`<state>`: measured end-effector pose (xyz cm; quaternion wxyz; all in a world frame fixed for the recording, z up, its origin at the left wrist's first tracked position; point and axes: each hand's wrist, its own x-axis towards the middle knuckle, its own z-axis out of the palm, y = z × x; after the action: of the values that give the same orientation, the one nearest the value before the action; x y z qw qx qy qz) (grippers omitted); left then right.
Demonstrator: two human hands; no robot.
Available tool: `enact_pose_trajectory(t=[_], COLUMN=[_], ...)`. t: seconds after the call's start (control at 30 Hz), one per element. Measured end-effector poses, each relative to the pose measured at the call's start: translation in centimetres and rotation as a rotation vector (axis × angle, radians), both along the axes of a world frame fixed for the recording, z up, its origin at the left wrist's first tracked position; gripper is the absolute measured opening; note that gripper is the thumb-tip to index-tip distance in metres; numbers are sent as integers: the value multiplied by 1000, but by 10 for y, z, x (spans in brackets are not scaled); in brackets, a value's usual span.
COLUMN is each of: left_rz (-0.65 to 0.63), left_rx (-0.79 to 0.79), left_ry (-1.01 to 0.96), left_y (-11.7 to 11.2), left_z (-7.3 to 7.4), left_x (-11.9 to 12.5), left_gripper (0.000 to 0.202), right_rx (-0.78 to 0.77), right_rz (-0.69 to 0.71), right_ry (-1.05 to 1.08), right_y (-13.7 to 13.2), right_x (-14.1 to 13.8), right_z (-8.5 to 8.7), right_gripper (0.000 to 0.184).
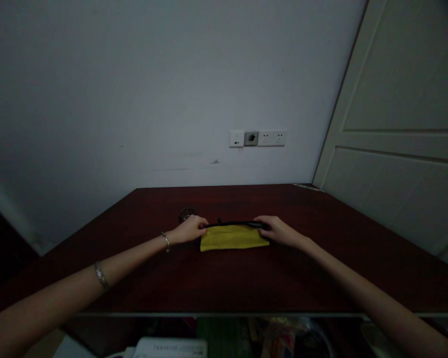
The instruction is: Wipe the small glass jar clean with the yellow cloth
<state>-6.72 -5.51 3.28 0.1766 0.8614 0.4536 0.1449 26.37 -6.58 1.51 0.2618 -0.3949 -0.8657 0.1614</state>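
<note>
Left grip (190,228) and right grip (278,230) pinch black-edged yellow cloth (233,238).

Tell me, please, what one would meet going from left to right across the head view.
Broad silver-coloured arm band, thin silver-coloured wrist bracelet, left hand, yellow rectangular fabric-like piece with a dark upper edge, right hand, pale panelled door.

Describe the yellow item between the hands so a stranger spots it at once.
Find the dark red tabletop below the wall sockets. Toward its middle, the left hand and right hand hold opposite ends of a yellow fabric piece with a black upper edge. Yellow sets it apart from the dark round object behind the left hand.
</note>
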Motion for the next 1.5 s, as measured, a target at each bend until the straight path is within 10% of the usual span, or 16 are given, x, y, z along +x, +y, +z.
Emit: enact_pose_trajectory(t=[0.37,0.57,0.83,1.03,1.23,1.5], left_rz=[-400,-540,-424,-351,-407,-346], left_rx=[552,461,294,221,153,148], left_ry=[243,319,237,311,366,194], left_y=[-33,-44,-43,-49,-56,-46], left_z=[-16,-19,4,-7,-21,-15], left_x=[-14,-12,12,45,25,-5], left_gripper=[29,41,42,66,71,38], right_rx=[150,132,141,143,48,23], right_rz=[61,26,3,47,-27,-114], right_ry=[-170,-297,-287,-257,-281,-170], right_y=[-29,-41,-49,-48,-48,-24], right_x=[17,23,-17,-52,-38,-13], right_z=[-9,-15,13,-11,-35,-24], right_gripper=[34,49,33,55,57,36])
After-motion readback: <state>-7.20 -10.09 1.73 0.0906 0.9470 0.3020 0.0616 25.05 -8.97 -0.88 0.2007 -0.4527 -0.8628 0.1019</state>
